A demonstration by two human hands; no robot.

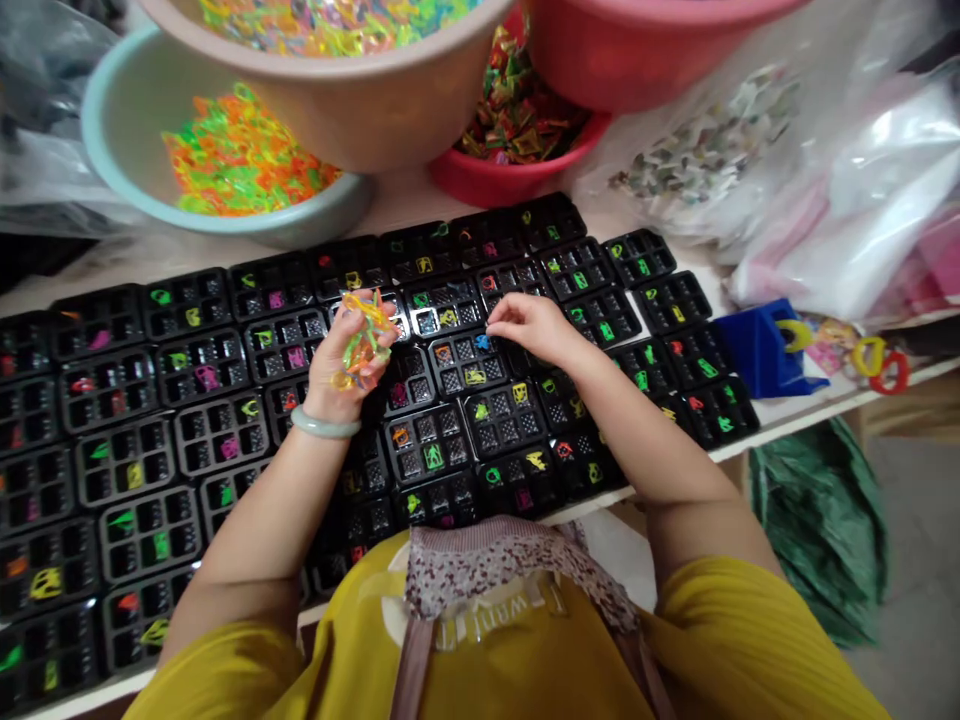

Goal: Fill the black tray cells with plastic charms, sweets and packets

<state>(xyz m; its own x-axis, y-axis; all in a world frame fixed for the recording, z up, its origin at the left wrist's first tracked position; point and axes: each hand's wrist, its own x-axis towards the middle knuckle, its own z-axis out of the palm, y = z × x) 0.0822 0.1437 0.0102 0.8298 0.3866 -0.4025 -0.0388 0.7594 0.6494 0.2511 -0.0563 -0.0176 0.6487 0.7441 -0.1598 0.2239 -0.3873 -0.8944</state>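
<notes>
My left hand [341,355] is closed around a bunch of small translucent plastic trinkets [365,345] in yellow, orange and green, held above the trays. The fingers of my right hand [529,328] are pinched together over a black compartment tray [457,365]; whether anything is between the tips is hidden. Just below those tips a small blue trinket [482,342] lies in the tray's upper right part, near an orange trinket [444,353] and a yellow one [475,377]. Rows of similar black trays [221,432] surround both hands, many with a few coloured trinkets in their compartments.
Behind the trays stand a light blue basin [112,165] of trinkets, a beige basin [360,110] above it, and red basins [480,180], one holding small wrapped packets. Plastic bags [847,190] lie at right, beside a blue holder [761,350]. The table's front edge [795,428] is near my body.
</notes>
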